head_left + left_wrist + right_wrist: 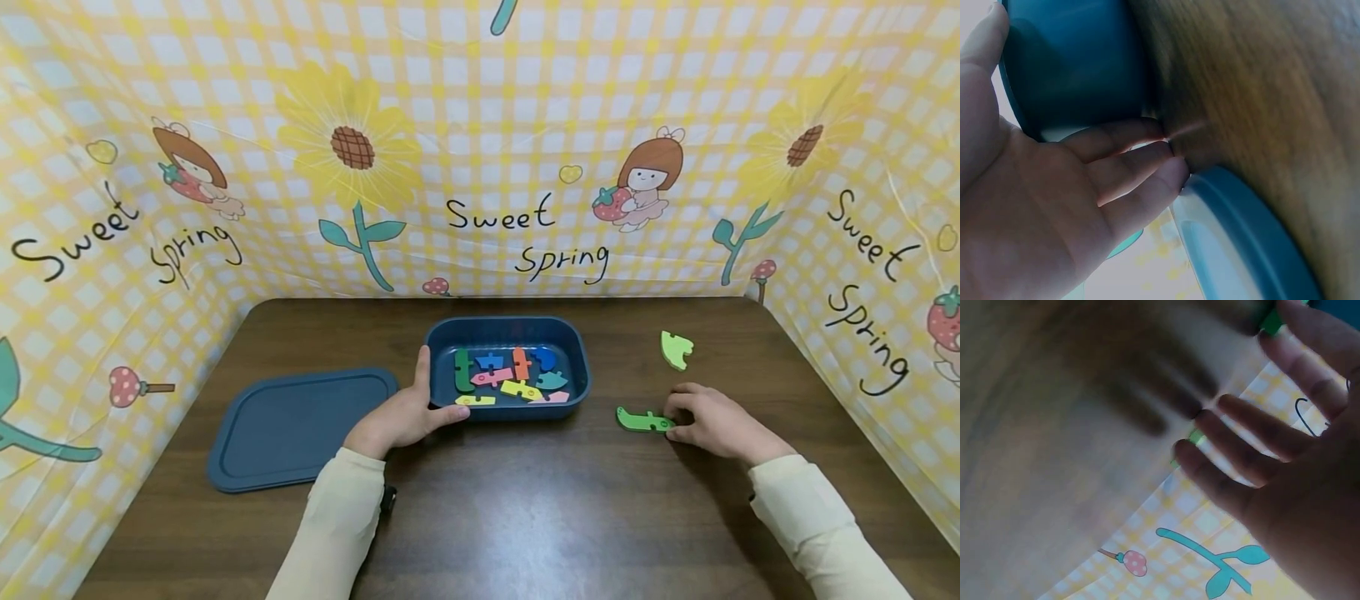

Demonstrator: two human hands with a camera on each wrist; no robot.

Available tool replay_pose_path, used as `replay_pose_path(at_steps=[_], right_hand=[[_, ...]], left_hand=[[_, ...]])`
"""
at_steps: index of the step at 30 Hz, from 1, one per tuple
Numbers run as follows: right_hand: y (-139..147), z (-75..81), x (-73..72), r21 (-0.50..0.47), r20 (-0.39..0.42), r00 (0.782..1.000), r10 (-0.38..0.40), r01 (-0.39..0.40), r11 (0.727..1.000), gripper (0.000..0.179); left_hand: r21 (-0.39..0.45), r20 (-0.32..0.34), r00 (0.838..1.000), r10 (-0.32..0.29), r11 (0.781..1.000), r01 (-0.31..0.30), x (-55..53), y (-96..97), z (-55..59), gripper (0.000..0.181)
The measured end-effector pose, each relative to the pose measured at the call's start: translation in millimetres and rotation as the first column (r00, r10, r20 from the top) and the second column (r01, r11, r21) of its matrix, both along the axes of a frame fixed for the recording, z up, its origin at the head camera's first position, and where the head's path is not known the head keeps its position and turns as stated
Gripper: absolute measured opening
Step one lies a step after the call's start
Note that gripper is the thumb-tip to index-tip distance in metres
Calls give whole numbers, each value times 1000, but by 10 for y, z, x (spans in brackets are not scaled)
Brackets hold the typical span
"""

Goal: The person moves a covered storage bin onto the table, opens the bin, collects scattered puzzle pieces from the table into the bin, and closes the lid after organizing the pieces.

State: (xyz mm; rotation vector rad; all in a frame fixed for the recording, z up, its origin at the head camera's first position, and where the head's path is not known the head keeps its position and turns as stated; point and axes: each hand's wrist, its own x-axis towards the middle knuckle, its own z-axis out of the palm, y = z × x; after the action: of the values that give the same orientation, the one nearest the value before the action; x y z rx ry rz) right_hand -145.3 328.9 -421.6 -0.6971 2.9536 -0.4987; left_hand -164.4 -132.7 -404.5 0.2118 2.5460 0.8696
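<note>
Lying across the front left corner of a dark blue plastic box (512,412), my left hand (401,417) has its thumb along the front rim and fingers against the left wall. In the left wrist view those fingers (1135,169) are loosely extended, their tips by the table. Several colourful notched puzzle pieces lie inside the box. To its right, my right hand (708,421) pinches the right end of a long green puzzle piece (637,420) between thumb and index finger. Its other fingers (1235,456) are spread in the right wrist view. Behind this hand lies a light green puzzle piece (676,350).
A dark blue lid (292,429) lies flat on the brown wooden table (495,517), left of the box and near my left fingertips. Yellow checked cloth with printed flowers and figures (480,133) stands as walls along the back and both sides.
</note>
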Motion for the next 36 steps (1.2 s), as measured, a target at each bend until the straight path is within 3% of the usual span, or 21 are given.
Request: replay_pose_path(at_steps=[8, 18, 36], right_hand=[[-12, 38, 32, -135, -18, 1000, -23, 20, 991, 15], [-73, 80, 9, -302, 38, 995, -88, 95, 949, 15], [-156, 167, -67, -363, 49, 996, -80, 93, 927, 13]], left_hand=[[-9, -6, 1000, -3, 1000, 3, -5, 1, -2, 123], [-4, -4, 1000, -4, 1000, 4, -19, -6, -15, 124], [-6, -6, 1000, -2, 1000, 2, -5, 1, -11, 122]])
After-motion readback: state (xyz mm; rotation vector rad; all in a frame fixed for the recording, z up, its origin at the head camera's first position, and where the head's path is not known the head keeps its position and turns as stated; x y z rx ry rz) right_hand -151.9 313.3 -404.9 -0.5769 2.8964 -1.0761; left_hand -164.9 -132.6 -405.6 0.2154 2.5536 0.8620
